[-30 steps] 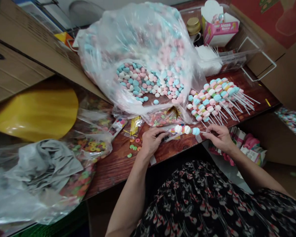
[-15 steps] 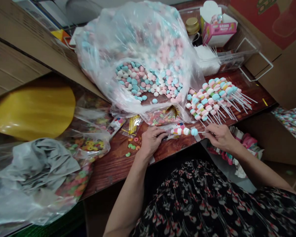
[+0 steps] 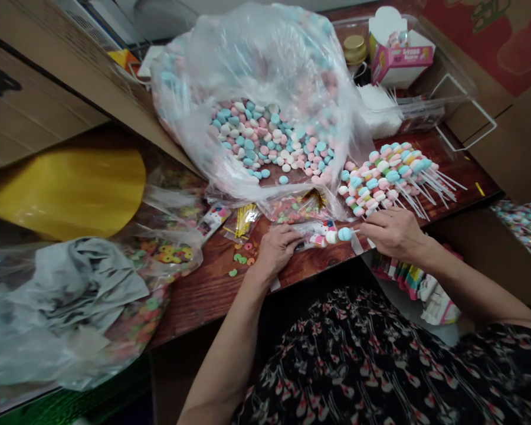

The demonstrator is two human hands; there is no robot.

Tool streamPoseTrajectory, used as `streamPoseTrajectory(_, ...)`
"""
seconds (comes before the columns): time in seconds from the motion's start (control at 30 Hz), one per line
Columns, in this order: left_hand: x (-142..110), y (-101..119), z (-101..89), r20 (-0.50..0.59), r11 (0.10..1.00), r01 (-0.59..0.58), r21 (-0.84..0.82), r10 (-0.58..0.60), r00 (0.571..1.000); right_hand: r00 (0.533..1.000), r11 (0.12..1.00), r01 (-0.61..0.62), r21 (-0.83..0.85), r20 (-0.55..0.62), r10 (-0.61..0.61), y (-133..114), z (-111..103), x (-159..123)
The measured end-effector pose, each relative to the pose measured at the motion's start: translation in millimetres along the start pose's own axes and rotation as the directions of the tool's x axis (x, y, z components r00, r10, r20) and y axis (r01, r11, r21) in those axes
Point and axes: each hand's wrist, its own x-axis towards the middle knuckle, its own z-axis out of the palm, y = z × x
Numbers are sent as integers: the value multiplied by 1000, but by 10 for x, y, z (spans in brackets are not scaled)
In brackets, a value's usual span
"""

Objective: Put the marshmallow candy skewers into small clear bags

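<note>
My left hand [image 3: 278, 251] rests on a small transparent printed candy bag [image 3: 312, 233] at the table's front edge, gripping its mouth. My right hand [image 3: 393, 233] pinches the stick of a candy skewer [image 3: 338, 235], whose blue and white candies meet the bag's mouth. The skewer's far end lies inside the bag. A pile of finished multicoloured skewers [image 3: 380, 180] lies just beyond my right hand. Behind both hands sits a big transparent bag of pink, blue and white candies [image 3: 269, 141].
Gold twist ties [image 3: 244, 219] and loose gummy rings [image 3: 241, 257] lie left of my left hand. A bag of coloured rings [image 3: 172, 254], a yellow disc [image 3: 66, 192], a pink box [image 3: 400, 59], a gold-lidded jar [image 3: 354, 50] and cardboard flaps [image 3: 508, 136] surround the wooden table [image 3: 194, 301].
The skewer has slid left, and its front candies have gone into the small bag. My right hand has moved closer to the bag. The view has shifted slightly.
</note>
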Motion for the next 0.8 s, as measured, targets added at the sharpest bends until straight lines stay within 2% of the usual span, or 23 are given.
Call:
streamPoseTrajectory(0.17, -7, -23, 16, 8, 1000, -15, 7, 15, 1000, 1000, 1000, -19, -5, 4, 19, -20, 44, 38)
streamPoseTrajectory(0.33, -6, 1, -9, 40, 1000, -9, 16, 8, 999, 999, 999, 34, 41, 24, -35, -70, 94, 71)
streamPoseTrajectory(0.5, 8, 99, -55, 67, 999, 21, 29, -23, 997, 999, 999, 1, 47, -44, 1, -50, 145, 89)
streamPoseTrajectory(0.57, 42, 137, -52, 83, 997, -1, 77, -5, 997, 997, 997, -4, 77, -73, 10, -57, 162, 85)
streamPoseTrajectory(0.67, 120, 187, -48, 51, 992, -43, 121, 37, 998, 992, 993, -2, 117, -123, 16, -90, 170, 74)
streamPoseTrajectory(0.73, 168, 222, -67, 22, 993, -74, 95, 72, 997, 987, 990, -10, 139, -155, 31, -109, 159, 66)
streamPoseTrajectory(0.8, 200, 263, -108, 37, 994, -106, 10, 106, 994, 985, 989, -12, 146, -171, 37, -106, 138, 56)
